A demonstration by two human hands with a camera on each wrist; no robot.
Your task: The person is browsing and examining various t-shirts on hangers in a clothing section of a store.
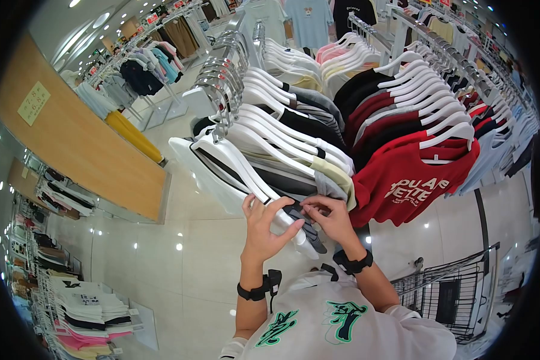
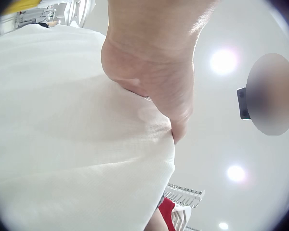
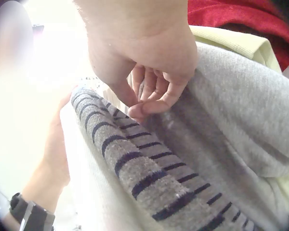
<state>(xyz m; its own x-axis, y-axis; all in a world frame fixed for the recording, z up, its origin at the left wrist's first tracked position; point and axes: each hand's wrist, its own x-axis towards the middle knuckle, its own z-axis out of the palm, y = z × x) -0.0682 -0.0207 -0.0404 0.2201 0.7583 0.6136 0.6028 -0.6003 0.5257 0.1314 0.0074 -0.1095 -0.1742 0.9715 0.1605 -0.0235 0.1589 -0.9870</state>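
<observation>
My left hand lies with spread fingers on the shoulder of a white knit top that hangs at the front of the rack. Its thumb points right, along the fabric's edge. Close beside it, the right hand has curled fingers, with thumb and index tips pinching at the upper edge of a grey shirt with dark stripes. A plain grey garment hangs on the other side of the right hand. White hangers carry these clothes; the left fingertips are partly hidden in the left wrist view.
Red printed sweatshirts hang on the neighbouring row to the right. A black wire shopping cart stands at lower right. On the left are a wooden panel and a low rack of folded-over shirts.
</observation>
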